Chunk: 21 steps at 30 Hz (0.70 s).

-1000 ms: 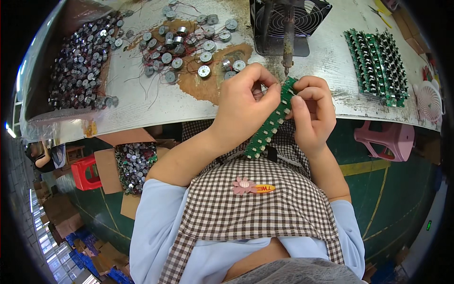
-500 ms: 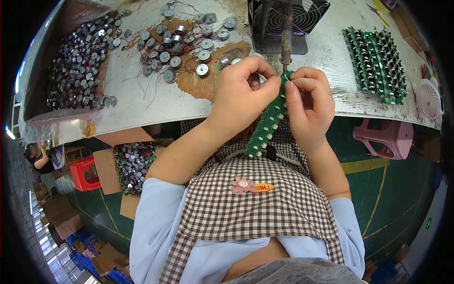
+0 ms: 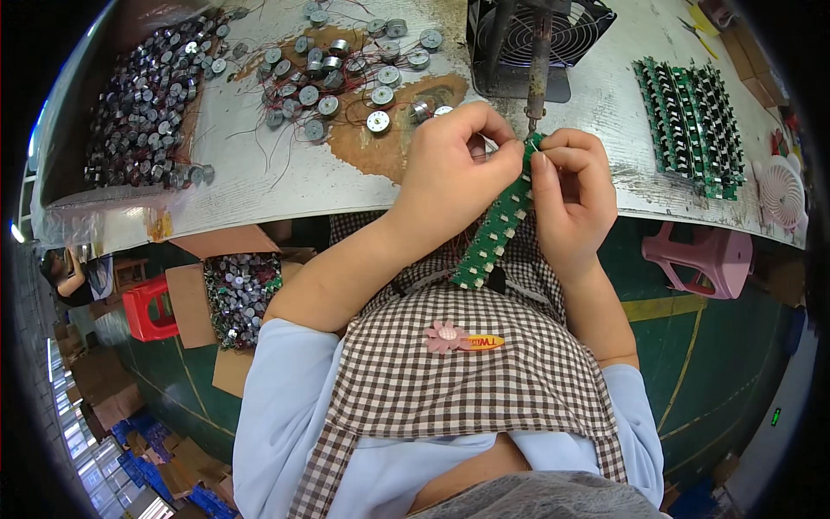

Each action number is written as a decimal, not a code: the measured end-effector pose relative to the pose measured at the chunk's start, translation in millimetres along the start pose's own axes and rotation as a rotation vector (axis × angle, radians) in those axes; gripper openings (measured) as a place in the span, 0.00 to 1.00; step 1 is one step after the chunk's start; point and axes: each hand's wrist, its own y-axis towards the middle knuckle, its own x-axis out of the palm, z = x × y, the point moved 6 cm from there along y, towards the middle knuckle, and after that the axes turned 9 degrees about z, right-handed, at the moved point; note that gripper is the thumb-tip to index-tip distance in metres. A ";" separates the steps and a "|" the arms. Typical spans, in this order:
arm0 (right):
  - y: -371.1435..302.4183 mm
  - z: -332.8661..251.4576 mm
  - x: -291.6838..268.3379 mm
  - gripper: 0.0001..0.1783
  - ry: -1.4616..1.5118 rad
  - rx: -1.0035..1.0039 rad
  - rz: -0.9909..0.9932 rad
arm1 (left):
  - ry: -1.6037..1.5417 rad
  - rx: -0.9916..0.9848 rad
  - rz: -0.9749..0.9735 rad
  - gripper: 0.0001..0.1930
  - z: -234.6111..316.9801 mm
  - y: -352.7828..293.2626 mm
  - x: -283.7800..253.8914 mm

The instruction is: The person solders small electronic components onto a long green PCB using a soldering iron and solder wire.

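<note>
A green circuit-board strip (image 3: 496, 232), one piece, slants from the person's fingers down across the front of one checked apron (image 3: 484, 389), small white connectors along it. Two hands meet near its upper end without touching each other: the left hand (image 3: 456, 166) is pinched, thumb to forefinger, on thin wires (image 3: 481, 153) at the strip's left edge; the right hand (image 3: 575, 195) clamps the strip's right edge. One soldering iron (image 3: 539, 80) points down just above that end; whether its tip touches cannot be told. Behind stands one black fan (image 3: 566, 36).

On the white worktable (image 3: 238, 189), roughly two dozen small round motors (image 3: 379, 122) lie loose to the left, beyond them a heap of motors (image 3: 151, 117) too dense to count. To the right are several overlapping board strips (image 3: 692, 130), one small white fan (image 3: 782, 192) and one pair of yellow-handled pliers (image 3: 707, 45). Below stand one motor-filled cardboard box (image 3: 188, 303), one red stool (image 3: 143, 311) and one pink stool (image 3: 709, 259).
</note>
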 end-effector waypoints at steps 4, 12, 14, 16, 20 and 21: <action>2.9 -2.2 1.6 0.05 0.041 0.032 0.026 | 0.033 0.011 -0.010 0.04 6.7 0.9 -1.1; -9.0 4.2 -3.4 0.05 0.030 0.073 0.016 | 0.064 0.046 -0.008 0.05 2.8 -5.0 1.8; -9.4 4.6 -2.9 0.05 0.030 0.075 0.010 | 0.086 0.055 -0.018 0.05 4.7 -4.2 0.2; -9.0 5.1 -2.2 0.05 0.037 0.065 0.008 | 0.196 0.142 -0.037 0.07 14.0 0.6 -7.1; -6.0 7.3 -5.5 0.05 0.044 0.167 0.043 | 0.596 0.730 0.141 0.18 44.3 -8.7 -35.3; -4.5 11.1 -8.7 0.04 0.019 0.195 0.052 | 0.610 0.788 0.090 0.20 48.4 -15.5 -40.5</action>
